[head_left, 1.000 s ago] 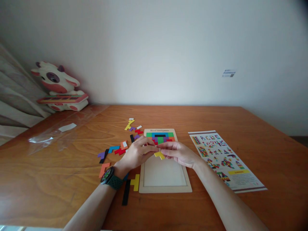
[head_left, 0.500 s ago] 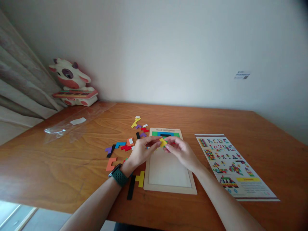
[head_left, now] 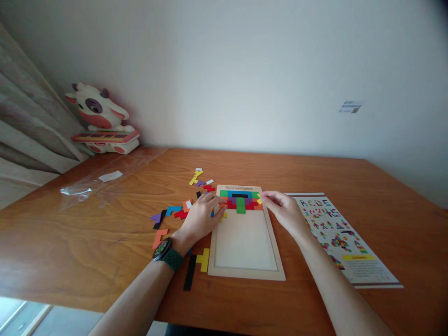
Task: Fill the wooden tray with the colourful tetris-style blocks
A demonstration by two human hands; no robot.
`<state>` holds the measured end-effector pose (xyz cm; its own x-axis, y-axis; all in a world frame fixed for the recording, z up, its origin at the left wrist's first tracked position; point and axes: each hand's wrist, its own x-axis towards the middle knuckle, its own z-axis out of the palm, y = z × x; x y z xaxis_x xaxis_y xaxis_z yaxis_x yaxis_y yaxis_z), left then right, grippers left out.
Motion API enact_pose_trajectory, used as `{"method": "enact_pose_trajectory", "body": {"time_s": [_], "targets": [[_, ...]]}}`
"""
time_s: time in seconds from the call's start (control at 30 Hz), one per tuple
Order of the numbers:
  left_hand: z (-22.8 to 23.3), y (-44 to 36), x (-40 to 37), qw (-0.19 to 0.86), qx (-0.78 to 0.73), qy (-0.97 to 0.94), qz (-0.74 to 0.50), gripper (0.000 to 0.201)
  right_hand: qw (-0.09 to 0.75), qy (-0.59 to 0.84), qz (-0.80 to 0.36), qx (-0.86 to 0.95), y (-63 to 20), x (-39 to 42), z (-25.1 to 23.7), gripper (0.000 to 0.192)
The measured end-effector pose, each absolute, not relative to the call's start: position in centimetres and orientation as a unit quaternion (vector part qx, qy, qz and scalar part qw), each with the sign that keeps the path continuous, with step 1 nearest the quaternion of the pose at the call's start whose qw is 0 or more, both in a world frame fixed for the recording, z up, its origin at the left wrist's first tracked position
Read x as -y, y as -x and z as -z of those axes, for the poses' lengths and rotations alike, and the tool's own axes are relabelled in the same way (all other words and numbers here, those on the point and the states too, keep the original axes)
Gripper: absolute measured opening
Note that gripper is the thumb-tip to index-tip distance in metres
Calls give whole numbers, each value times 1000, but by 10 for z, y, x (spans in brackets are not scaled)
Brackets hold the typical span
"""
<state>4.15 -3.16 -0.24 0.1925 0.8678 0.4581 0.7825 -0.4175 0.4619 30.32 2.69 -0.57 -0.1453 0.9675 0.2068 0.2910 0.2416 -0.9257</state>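
Yellow piece [head_left: 259, 199] pinched by right hand [head_left: 285, 211].

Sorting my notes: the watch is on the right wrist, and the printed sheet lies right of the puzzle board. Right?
Not quite. The head view shows the watch on the left wrist, behind the left hand. The printed sheet does lie right of the puzzle board.

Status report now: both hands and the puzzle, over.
Left hand on puzzle board left edge. Right hand pinches yellow piece at right edge. Nothing blocking.
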Motion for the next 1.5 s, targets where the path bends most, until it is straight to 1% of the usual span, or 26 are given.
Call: {"method": "enact_pose_trajectory", "body": {"time_s": [0.1, 0.23, 0.3, 0.37, 0.47, 0.63, 0.73, 0.9, 1.1, 1.27, 1.4, 1.5], "targets": [[5, -39, 32, 54, -543, -775, -318, 15, 385, 523, -374, 662, -316, -31, 3, 33], [9, -41, 32, 61, -552, -775, -301, 13, 296, 533, -461, 645, -319, -26, -2, 33], [11, -42, 32, 66, -558, -772, -297, 12, 273, 523, -503, 631, -318, -23, 0, 29], [12, -43, 32, 70, -561, -770, -296, 11, 253, 514, -519, 634, -318, -22, 3, 27], [12, -43, 31, 76, -562, -767, -299, 11, 232, 504, -489, 673, -320, -23, 11, 24], [11, -43, 32, 80, -562, -768, -297, 13, 205, 528, -369, 737, -323, -24, 12, 21], [10, -43, 32, 82, -566, -766, -294, 13, 185, 553, -325, 745, -320, -22, 9, 24], [10, -43, 32, 79, -569, -766, -288, 13, 192, 568, -337, 726, -317, -20, 11, 33], [14, -41, 31, 87, -567, -763, -298, 13, 203, 549, -360, 726, -323, -26, 20, 27], [16, -42, 30, 86, -567, -761, -302, 12, 206, 546, -349, 733, -323, -26, 20, 28], [13, -42, 31, 88, -575, -750, -316, 11, 208, 553, -336, 734, -320, -24, 14, 34], [12, -37, 29, 55, -605, -722, -331, 12, 225, 568, -288, 737, -316, -24, 12, 39]]}}
